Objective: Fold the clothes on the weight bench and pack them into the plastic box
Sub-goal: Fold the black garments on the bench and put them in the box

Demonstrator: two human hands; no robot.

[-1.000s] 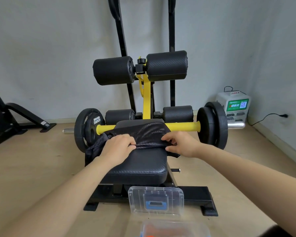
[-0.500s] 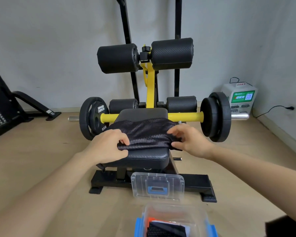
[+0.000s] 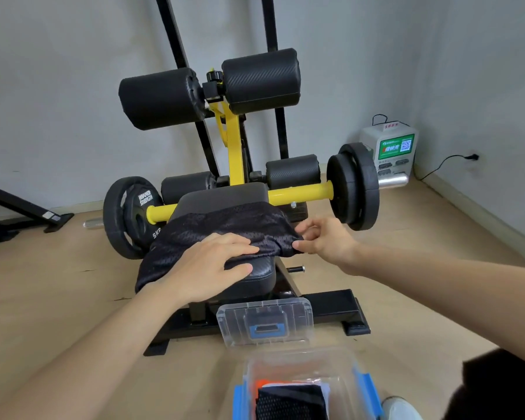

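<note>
Left hand (image 3: 212, 265) lay flat mid-frame, fingers straight, pressing black mesh garment (image 3: 231, 228), likely to anchor it. Right hand (image 3: 328, 241) pinched its right edge, probably for a fold. Garment draped over bench pad (image 3: 255, 277). Plastic box (image 3: 303, 368) sat open at lower frame, folded clothes inside, lid (image 3: 264, 322) behind. Wood floor (image 3: 58, 283), grey wall (image 3: 58, 86).

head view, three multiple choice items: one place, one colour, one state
1. Where is the clear lid? A on the floor between plastic box and bench; B on the seat; C on a shelf.
2. The bar carrying the weight plates is: A red; B yellow; C green.
3. The right hand: A hangs idle; B grips the lid; C pinches the black mesh garment's edge.
Answers: A, it stands before the bench base; B, yellow between the plates; C, it nips the garment's right edge.
</note>
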